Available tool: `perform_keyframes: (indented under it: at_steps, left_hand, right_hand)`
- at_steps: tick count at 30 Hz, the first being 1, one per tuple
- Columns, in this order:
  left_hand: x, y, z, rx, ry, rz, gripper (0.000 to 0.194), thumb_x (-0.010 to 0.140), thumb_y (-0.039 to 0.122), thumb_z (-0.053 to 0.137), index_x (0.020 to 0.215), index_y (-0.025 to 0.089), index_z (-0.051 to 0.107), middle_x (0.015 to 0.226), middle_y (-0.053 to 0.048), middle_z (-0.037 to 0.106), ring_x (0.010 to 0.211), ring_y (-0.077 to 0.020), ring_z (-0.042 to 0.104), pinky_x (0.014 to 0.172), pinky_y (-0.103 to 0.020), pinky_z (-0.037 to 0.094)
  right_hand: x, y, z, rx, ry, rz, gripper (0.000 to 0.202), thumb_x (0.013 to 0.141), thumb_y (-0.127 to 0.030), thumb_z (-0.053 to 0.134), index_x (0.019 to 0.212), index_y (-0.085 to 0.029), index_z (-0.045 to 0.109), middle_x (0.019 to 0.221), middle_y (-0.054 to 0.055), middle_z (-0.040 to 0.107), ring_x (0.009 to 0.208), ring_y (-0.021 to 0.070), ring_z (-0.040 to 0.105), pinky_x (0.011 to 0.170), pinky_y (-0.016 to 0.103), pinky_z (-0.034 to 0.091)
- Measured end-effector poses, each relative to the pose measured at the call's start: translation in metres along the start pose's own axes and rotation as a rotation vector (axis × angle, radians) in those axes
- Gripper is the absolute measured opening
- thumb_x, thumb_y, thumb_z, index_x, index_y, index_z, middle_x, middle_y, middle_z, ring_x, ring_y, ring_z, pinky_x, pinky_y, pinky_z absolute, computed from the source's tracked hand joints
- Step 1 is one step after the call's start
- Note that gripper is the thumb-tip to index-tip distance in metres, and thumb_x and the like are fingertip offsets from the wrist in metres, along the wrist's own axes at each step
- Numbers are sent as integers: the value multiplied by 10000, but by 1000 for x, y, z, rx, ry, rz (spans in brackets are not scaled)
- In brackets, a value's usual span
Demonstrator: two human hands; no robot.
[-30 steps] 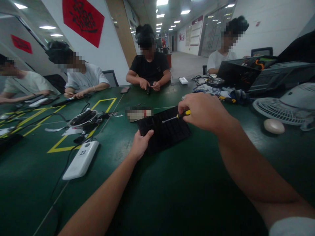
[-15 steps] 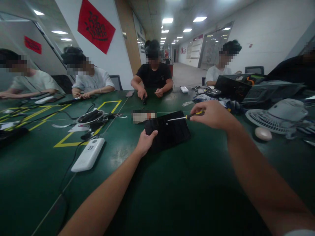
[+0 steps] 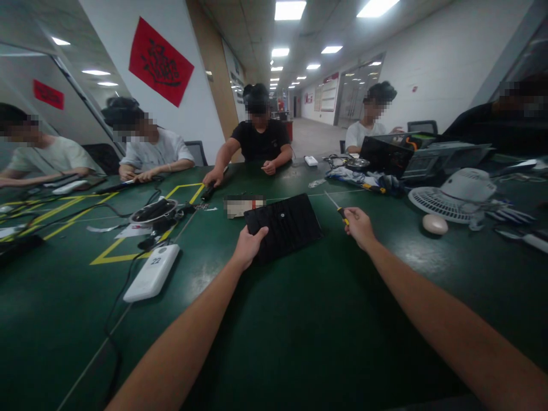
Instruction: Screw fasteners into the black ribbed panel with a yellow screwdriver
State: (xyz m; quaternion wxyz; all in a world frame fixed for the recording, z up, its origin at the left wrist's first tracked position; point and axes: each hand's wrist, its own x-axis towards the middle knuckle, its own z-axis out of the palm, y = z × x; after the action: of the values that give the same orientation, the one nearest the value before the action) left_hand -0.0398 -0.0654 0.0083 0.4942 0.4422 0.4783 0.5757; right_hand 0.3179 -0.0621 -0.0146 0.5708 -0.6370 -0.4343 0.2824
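A black folding case [image 3: 295,228] with a round snap lies spread out at the middle, its left end pinched between the thumb and fingers of my left hand [image 3: 252,244]. My right hand [image 3: 358,227] is closed round the yellow-and-black handle of a screwdriver [image 3: 342,214]. Its thin shaft points up and left, beside the case's right edge and apart from it. Just behind the case sits a small pale box or card [image 3: 240,206], partly pixelated.
A white power bank [image 3: 152,273] marked 22 lies left with a cable. Behind it are a round metal-rimmed item [image 3: 154,211] and yellow tape. On the right are a white fan [image 3: 449,194], a computer mouse [image 3: 435,224] and cluttered hardware. Several people sit around the table.
My right hand has drawn the screwdriver away from over the case, to the right and down. My left hand still holds the case. The co-worker opposite has reached a dark object leftward.
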Motion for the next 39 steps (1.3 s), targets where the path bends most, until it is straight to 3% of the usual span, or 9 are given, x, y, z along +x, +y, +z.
perform_keyframes:
  at_steps: [2,5,8,23,39]
  left_hand:
    - [1,0,0,4,16,3,427,760,224,947,1144,167,770,1171,-127,847,1095,-295,813,1125,-539,593]
    - [1,-1,1,17,25,8,417,757,217,946,1129,169,765,1161,-129,847,1097,-299,815,1123,-543,596]
    - [2,-1,1,25,24,5,409,761,213,936,1129,171,762,1155,-129,846,1089,-298,818,1109,-544,606]
    - [-3,9,6,59,75,-24,363,785,178,897,1119,170,755,1116,-111,845,1021,-268,822,1085,-523,629]
    - [-3,6,3,96,80,9,411,762,230,913,1138,161,761,1118,-113,849,1090,-295,820,1113,-535,614]
  right_hand:
    - [2,4,-1,-17,3,-14,536,778,-629,807,1107,-215,722,802,-7,680,586,148,593,504,267,452]
    - [5,5,-3,-60,1,-28,528,646,-426,931,1093,-209,753,842,-1,714,680,170,635,590,290,481]
    - [7,6,-4,-79,-36,-27,424,682,-319,890,1073,-209,769,847,1,729,685,174,648,621,312,503]
    - [2,0,-3,-7,-68,-33,233,867,-339,775,1059,-221,715,853,-5,722,606,131,627,579,279,533]
    - [7,7,5,45,-83,-27,296,977,-482,644,1143,-242,687,857,7,724,644,150,636,591,274,524]
